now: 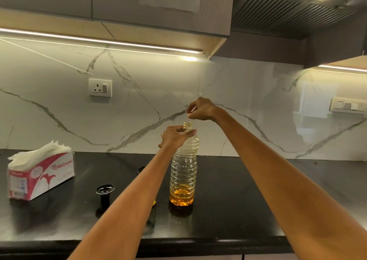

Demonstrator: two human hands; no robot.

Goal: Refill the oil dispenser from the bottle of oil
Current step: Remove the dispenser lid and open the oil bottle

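A clear ribbed plastic oil bottle [183, 172] stands upright on the black counter [228, 200], with a little amber oil at its bottom and its mouth uncovered. My left hand [175, 137] grips the bottle around its neck. Just above the mouth, my right hand [199, 108] has its fingertips pinched on a small pale piece that looks like the bottle cap. A black stopper-like top [104, 190] stands on the counter to the left. My left forearm hides most of the oil dispenser; only a dark edge [141, 170] and a yellow bit [154, 202] show.
A pink and white tissue box [41, 177] sits at the left of the counter. A marble backsplash with a wall socket [100, 87] rises behind. Wall cabinets and an extractor hood [294, 11] hang overhead. The counter's front edge runs near the bottom.
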